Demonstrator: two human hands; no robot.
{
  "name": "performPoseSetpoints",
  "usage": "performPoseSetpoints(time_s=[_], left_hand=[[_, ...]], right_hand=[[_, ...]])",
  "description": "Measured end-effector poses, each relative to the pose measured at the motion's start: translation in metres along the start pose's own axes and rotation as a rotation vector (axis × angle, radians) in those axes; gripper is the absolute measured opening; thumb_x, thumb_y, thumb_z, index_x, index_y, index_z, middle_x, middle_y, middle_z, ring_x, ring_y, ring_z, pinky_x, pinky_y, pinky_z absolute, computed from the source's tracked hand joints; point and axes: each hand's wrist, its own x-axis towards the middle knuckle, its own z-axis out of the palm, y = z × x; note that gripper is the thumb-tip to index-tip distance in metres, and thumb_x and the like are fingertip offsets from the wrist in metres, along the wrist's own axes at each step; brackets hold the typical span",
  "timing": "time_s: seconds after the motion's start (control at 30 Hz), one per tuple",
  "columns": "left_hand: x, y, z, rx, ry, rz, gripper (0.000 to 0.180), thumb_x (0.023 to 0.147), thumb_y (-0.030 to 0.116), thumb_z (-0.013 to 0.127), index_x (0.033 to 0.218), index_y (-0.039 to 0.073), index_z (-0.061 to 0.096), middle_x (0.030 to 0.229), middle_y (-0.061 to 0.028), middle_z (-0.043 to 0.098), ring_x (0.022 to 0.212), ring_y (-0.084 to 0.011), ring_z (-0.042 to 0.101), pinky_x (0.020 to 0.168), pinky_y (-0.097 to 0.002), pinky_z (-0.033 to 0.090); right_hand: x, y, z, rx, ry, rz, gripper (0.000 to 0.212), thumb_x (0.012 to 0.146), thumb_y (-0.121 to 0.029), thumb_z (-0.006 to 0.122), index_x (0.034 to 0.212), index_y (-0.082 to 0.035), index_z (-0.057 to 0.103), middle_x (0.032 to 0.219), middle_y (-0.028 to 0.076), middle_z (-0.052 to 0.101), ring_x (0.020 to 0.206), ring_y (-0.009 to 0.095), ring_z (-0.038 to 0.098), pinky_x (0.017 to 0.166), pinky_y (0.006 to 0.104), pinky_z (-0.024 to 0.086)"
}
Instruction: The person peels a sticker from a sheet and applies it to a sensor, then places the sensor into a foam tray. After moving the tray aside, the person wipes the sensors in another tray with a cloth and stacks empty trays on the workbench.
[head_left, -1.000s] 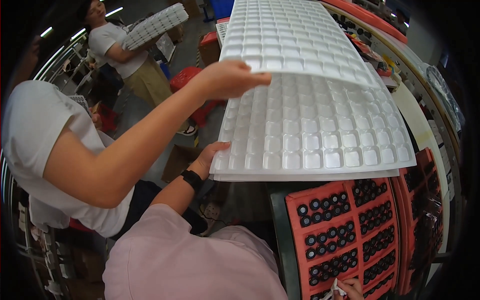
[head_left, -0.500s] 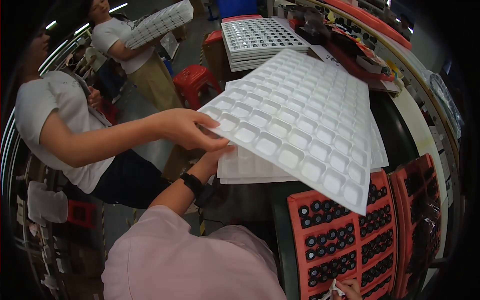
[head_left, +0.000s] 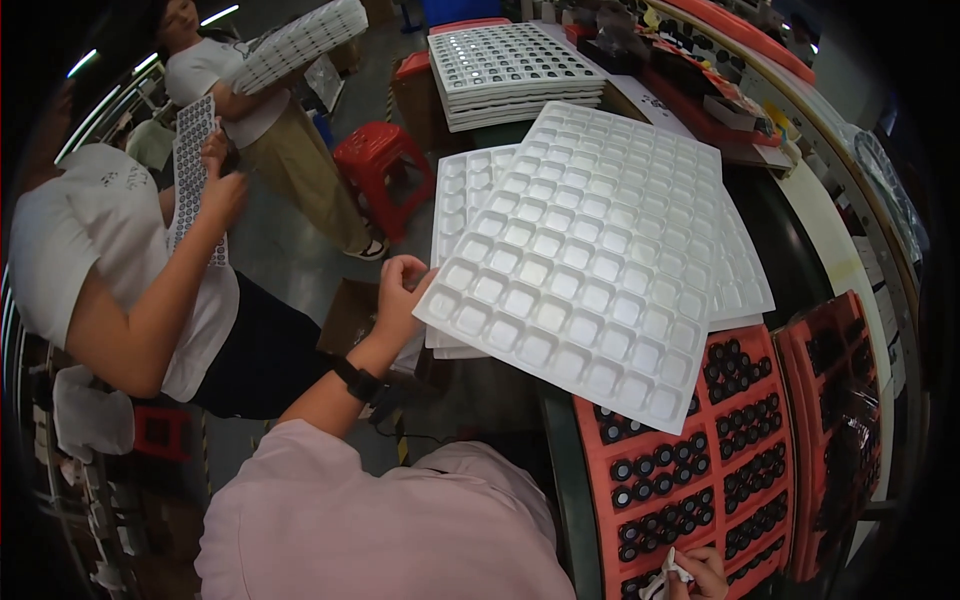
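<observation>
White tray [head_left: 580,250]: now askew over lower trays [head_left: 458,200], co-worker's hand [head_left: 224,195] gone from corner since half a second ago; seemingly passed over, edges not lined up.
Left hand [head_left: 400,298]: fingers curled at tray's left edge, pinch on it unclear.
Right hand [head_left: 706,574]: fingers pinching white cloth [head_left: 678,567] above red tray [head_left: 599,445] of black parts [head_left: 662,456].
</observation>
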Motion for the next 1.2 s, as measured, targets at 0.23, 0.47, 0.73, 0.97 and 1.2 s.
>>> performPoseSetpoints(time_s=[0.23,0.47,0.73,0.97,1.2], left_hand=[[0.015,0.075,-0.042,-0.327,-0.393,-0.169,0.018,0.091,0.017,0.069,0.089,-0.001,0.067,0.084,-0.004,0.064,0.075,-0.0102,0.055,0.065,-0.0275,0.044],[0.089,0.091,-0.009,0.216,-0.417,0.106,0.024,0.093,0.02,0.067,0.105,-0.001,0.065,0.089,-0.004,0.066,0.078,-0.0098,0.058,0.071,-0.0243,0.047],[0.151,0.091,0.055,0.229,-0.564,-0.211,0.036,0.089,0.022,0.072,0.111,-0.004,0.062,0.088,-0.0071,0.066,0.074,-0.013,0.06,0.062,-0.0271,0.049],[0.177,0.085,0.046,-0.212,-0.852,-0.477,0.023,0.087,0.014,0.068,0.104,-0.001,0.065,0.073,-0.0002,0.057,0.055,-0.0062,0.045,0.048,-0.0203,0.037],[0.12,0.118,0.025,-1.071,-1.051,-0.849,0.022,0.089,0.016,0.052,0.103,0.0,0.059,0.073,-0.0033,0.059,0.052,-0.0081,0.045,0.048,-0.0207,0.041]], right_hand=[[0.008,-0.02,-0.002,0.011,-0.016,0.011,0.022,0.091,0.007,0.062,0.111,0.002,0.07,0.102,0.008,0.061,0.076,0.012,0.059,0.063,0.0238,0.046],[0.008,-0.024,0.0,0.044,-0.005,-0.004,0.022,0.091,0.008,0.061,0.11,0.002,0.069,0.104,0.009,0.06,0.078,0.012,0.06,0.064,0.0246,0.047],[-0.003,-0.031,0.003,0.106,0.02,0.035,0.023,0.092,0.008,0.059,0.112,0.002,0.068,0.104,0.009,0.06,0.076,0.013,0.06,0.064,0.0254,0.048],[-0.001,-0.049,0.016,0.043,0.109,0.036,0.022,0.09,0.009,0.06,0.109,0.003,0.068,0.103,0.008,0.06,0.076,0.012,0.059,0.065,0.0243,0.047],[0.002,-0.067,0.017,0.058,0.1,0.065,0.022,0.088,0.01,0.06,0.108,0.004,0.068,0.104,0.007,0.06,0.077,0.012,0.059,0.065,0.0236,0.046]])
